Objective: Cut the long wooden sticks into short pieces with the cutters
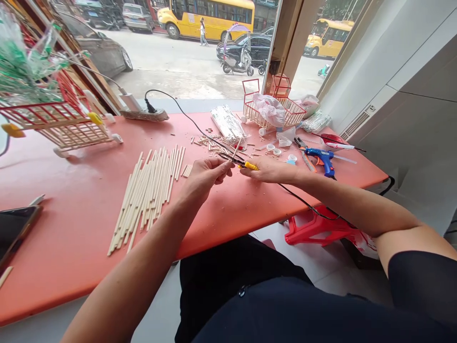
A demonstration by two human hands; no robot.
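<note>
Over the middle of the orange table, my left hand pinches a thin wooden stick that stands up at a slant. My right hand is closed around the yellow handles of a pair of pliers. Their dark jaws point left and meet the stick close to my left fingertips; whether they bite into it I cannot tell. Left of my hands lies a loose spread of long wooden sticks, with a few short pieces next to it. Cut scraps are scattered just beyond the pliers.
A stick-built cart stands at the left, another at the back right. A blue glue gun lies at the right. A power strip feeds a black cable across the table. A phone rests at the left edge.
</note>
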